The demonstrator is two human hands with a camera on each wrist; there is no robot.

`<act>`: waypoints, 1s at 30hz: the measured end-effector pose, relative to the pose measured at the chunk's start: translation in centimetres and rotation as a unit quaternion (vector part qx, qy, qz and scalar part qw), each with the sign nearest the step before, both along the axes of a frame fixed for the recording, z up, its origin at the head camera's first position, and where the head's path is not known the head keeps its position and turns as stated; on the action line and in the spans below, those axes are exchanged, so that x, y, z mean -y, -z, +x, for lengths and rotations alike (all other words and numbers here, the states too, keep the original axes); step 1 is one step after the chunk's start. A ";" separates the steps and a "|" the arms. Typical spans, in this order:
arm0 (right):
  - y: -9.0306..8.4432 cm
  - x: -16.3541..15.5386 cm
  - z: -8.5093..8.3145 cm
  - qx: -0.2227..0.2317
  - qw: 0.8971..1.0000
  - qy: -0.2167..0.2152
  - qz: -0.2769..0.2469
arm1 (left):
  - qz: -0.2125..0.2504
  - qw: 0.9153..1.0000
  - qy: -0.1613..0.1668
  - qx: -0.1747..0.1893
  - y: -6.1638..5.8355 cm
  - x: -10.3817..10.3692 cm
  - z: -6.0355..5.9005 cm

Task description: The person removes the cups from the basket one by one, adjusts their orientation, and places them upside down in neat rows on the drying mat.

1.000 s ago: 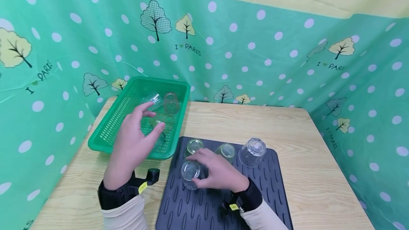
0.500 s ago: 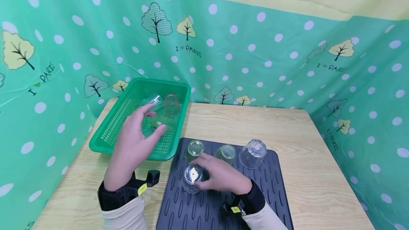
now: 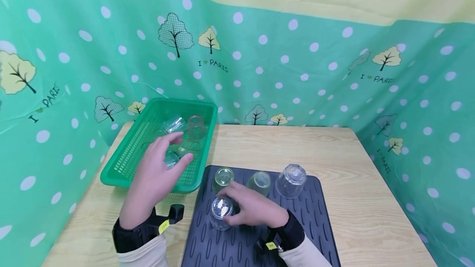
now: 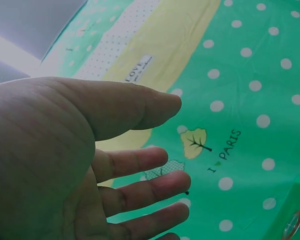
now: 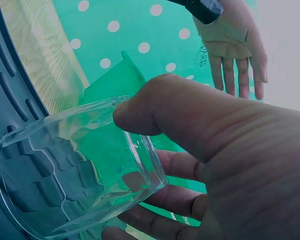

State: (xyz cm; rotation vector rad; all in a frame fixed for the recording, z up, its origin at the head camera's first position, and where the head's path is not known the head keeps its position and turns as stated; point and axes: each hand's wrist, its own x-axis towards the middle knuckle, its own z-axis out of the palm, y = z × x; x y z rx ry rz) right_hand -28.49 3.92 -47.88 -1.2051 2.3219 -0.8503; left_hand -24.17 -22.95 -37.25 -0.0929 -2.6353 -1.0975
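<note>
My right hand (image 3: pixel 254 207) holds a clear drinking glass (image 3: pixel 222 213) near its base, and the glass stands upside down on the dark ridged mat (image 3: pixel 219 246). In the right wrist view, the thumb lies on the edge of that glass (image 5: pixel 75 170) and the fingers curve behind it. Left of the mat, my left hand (image 3: pixel 157 172) hovers over the near part of the green basket (image 3: pixel 122 168), its fingers spread and nothing between them. The left wrist view shows its palm and parted fingers (image 4: pixel 150 192).
Behind the right hand, two greenish glasses (image 3: pixel 224 177) (image 3: pixel 259 182) and a larger faceted glass (image 3: pixel 291 180) stand upside down on the mat. Several glasses, including a pinkish one (image 3: pixel 196 127), lie or stand in the basket. A dotted green curtain (image 3: pixel 297 65) surrounds the wooden table (image 3: pixel 371 201).
The view has tilted slightly upward, so the whole scene sits a little lower. Both hands and the glass stay nearly where they were.
</note>
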 end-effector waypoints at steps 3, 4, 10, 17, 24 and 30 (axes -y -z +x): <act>0.1 0.0 0.1 0.009 1.000 -0.008 -0.007 | -0.007 1.000 -0.008 0.005 0.1 -0.1 0.3; 0.1 0.0 0.1 0.013 1.000 -0.010 -0.009 | -0.009 1.000 -0.011 0.010 0.2 -0.2 0.4; 0.4 0.3 0.1 0.031 0.999 -0.026 -0.022 | -0.070 0.996 0.007 0.050 0.9 -0.3 0.1; -0.2 -0.6 -0.5 0.022 0.999 -0.012 -0.022 | -0.208 0.963 0.037 0.169 -0.2 2.9 -4.6; 0.0 -0.7 -0.6 0.023 0.999 -0.013 -0.031 | -0.260 0.920 0.052 0.288 2.1 4.0 -7.1; 0.0 -0.6 -0.3 0.029 0.999 -0.018 -0.031 | -0.254 0.908 0.029 0.333 3.3 4.5 -6.6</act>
